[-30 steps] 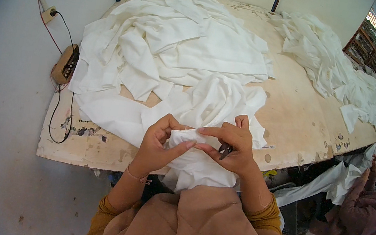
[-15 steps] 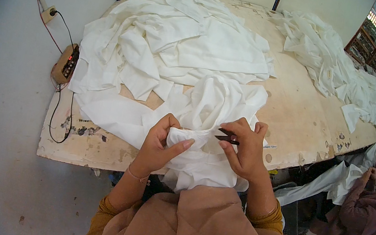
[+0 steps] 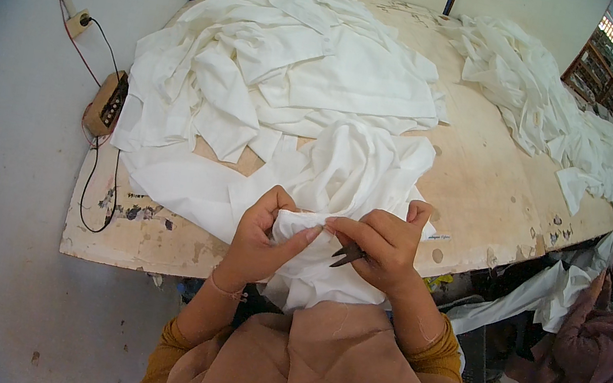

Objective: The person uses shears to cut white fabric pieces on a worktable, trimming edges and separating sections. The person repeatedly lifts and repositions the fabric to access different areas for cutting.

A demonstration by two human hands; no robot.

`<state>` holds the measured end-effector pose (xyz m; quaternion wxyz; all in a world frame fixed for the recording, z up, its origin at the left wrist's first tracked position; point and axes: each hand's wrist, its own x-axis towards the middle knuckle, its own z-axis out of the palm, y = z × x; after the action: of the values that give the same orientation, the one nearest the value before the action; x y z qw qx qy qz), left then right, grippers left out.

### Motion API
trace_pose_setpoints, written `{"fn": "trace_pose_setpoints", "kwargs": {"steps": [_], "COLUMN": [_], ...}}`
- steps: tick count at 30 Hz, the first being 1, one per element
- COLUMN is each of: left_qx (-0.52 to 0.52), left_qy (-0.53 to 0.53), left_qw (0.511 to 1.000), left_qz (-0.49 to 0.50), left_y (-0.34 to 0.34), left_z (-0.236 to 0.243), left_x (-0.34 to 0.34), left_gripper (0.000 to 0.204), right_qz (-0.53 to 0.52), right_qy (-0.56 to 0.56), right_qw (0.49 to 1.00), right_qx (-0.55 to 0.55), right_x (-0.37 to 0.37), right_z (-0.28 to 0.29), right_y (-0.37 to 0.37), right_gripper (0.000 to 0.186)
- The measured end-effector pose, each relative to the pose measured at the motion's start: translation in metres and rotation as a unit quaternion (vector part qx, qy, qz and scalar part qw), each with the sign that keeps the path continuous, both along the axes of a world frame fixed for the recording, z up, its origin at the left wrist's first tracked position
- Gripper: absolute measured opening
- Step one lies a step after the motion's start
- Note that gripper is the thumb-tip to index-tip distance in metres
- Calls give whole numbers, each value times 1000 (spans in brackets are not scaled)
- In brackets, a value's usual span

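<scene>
A white garment [image 3: 329, 278] is bunched at the table's near edge, part of it hanging over toward my lap. My left hand [image 3: 255, 239] grips its folded edge, with the thumb lying on top. Dark thread snips [image 3: 347, 256] are held in my right hand [image 3: 387, 246], their blades pointing down and left, slightly apart. The thumb and index finger of that hand pinch the garment's edge close to my left thumb. Whatever lies between those fingertips is too small to make out.
Beyond my hands a big heap of white cloth [image 3: 278, 67] covers much of the worn wooden table [image 3: 473, 202]. More white cloth [image 3: 527, 90] lies at the far right. A power strip [image 3: 105, 105] with cords hangs at the left edge. Another person's sleeve [image 3: 578, 347] is at right.
My right hand has moved left onto the garment's edge and now pinches it. The snips have swung from pointing left to pointing down-left, below the fingertips. My left hand keeps its grip.
</scene>
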<state>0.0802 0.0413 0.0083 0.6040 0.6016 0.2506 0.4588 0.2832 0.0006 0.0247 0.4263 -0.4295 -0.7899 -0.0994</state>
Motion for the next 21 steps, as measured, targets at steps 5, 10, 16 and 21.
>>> {"fn": "trace_pose_setpoints", "kwargs": {"steps": [5,10,16,21], "left_qx": [-12,-55,-83,-114], "left_qy": [8,-19,-28,-37], "left_qw": [1000,998,996,993], "left_qz": [27,8,3,-1], "left_y": [2,3,6,5], "left_z": [-5,-1,-7,-7], "left_x": [-3,-4,-3,-3], "left_gripper": [24,24,25,25], "right_qz": [303,269,-47,-86], "right_qy": [286,274,76,26], "right_qw": [879,879,987,995], "right_qx": [-232,-283,-132,45], "right_x": [18,44,20,16], "right_z": [3,0,-3,-17], "right_y": [-1,-12,-6,-3], "right_gripper": [16,31,46,32]}}
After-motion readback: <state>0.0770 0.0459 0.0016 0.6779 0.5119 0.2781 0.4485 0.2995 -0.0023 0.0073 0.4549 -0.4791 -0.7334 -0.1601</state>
